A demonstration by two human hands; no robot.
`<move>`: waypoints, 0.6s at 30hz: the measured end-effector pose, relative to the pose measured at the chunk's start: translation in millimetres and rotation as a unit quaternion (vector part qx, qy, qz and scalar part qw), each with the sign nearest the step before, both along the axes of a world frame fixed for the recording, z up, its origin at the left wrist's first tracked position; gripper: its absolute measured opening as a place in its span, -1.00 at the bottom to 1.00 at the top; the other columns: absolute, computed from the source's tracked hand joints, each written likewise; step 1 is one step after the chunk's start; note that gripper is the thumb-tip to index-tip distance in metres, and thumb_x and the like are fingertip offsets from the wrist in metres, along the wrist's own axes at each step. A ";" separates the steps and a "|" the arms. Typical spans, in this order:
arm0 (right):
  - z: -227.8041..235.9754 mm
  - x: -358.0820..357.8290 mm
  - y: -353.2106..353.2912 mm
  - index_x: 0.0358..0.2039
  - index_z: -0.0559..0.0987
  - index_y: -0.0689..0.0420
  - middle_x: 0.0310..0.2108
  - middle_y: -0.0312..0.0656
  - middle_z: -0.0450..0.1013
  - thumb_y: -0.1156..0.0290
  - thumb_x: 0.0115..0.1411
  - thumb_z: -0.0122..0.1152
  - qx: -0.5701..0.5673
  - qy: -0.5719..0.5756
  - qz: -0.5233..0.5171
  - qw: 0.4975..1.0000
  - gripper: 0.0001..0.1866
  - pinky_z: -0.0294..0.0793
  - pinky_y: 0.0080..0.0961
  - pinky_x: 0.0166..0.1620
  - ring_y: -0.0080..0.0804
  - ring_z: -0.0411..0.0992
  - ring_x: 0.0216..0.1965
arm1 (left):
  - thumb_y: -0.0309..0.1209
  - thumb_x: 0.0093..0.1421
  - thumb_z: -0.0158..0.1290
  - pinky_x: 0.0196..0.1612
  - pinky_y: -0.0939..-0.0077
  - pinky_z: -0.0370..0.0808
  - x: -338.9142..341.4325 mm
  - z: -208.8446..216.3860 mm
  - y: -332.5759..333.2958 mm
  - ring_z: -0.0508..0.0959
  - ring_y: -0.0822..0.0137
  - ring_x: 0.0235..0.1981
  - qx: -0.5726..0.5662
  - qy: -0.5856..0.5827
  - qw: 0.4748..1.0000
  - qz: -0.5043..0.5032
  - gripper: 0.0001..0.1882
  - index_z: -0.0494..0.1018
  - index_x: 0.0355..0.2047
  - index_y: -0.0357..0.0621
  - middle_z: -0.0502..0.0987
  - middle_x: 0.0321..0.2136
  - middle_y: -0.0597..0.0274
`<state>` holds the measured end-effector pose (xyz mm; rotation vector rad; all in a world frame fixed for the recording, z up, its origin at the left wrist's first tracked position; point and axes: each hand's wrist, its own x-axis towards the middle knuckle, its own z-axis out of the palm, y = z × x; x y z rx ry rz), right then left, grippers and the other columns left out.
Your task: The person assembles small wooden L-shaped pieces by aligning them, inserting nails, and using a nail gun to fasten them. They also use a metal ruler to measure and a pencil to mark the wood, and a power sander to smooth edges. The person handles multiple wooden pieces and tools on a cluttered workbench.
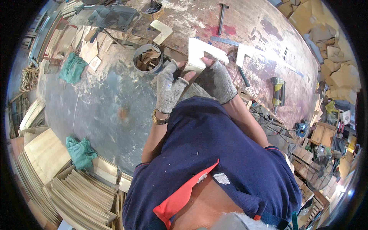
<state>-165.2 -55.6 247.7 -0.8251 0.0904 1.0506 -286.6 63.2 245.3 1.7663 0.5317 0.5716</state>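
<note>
A pale, angular wooden piece [195, 51], bent like an L or U, is held up in front of my body at the near edge of the workbench. My left hand [169, 86], in a grey fingerless glove, grips its lower left side. On the other side my right hand [221, 81], gloved alike, has its fingers closed on the lower right part. Two similar L-shaped pieces lie on the bench: one [161, 31] beyond to the left, another [242, 55] to the right.
A bucket of wood scraps [148, 59] stands left of my hands. On the bench [264, 46] lie a hammer [222, 18], a steel ruler [291, 68], a dark-handled tool [243, 76] and a yellow-black nail gun [278, 91]. Stacked wooden sheets [86, 197] sit at lower left.
</note>
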 end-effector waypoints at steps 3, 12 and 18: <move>-1.7 0.1 -1.4 0.17 0.40 0.23 -0.03 -0.01 0.53 0.23 0.34 0.18 0.048 0.001 0.019 0.999 -0.51 0.58 -0.18 0.07 -0.13 0.57 -0.04 | -0.29 0.17 0.37 -0.08 0.45 0.54 -3.2 -0.5 2.1 0.63 0.34 -0.20 -0.032 -0.018 0.999 -0.013 -0.55 0.55 -0.03 -0.31 0.62 -0.28 0.14; -32.2 34.4 -22.1 -0.06 0.50 0.22 -0.19 -0.09 0.55 0.24 0.43 -0.03 0.126 0.084 -0.154 0.976 -0.70 0.61 -0.24 -0.03 -0.19 0.57 -0.17 | -0.03 0.26 0.25 0.07 0.27 0.49 -69.4 -73.2 42.1 0.59 0.22 -0.14 -0.100 -0.028 0.973 0.205 -0.44 0.47 0.07 -0.17 0.58 -0.20 0.17; -47.6 13.2 -22.1 -0.12 0.51 0.26 -0.20 -0.03 0.55 0.24 0.44 -0.03 0.168 0.112 -0.208 0.957 -0.68 0.61 -0.24 -0.04 -0.16 0.55 -0.16 | 0.20 0.33 0.05 0.09 0.11 0.52 -33.5 -75.8 10.3 0.57 0.09 -0.01 -0.639 -0.088 0.760 0.081 -0.32 0.38 0.08 -0.21 0.56 -0.07 0.02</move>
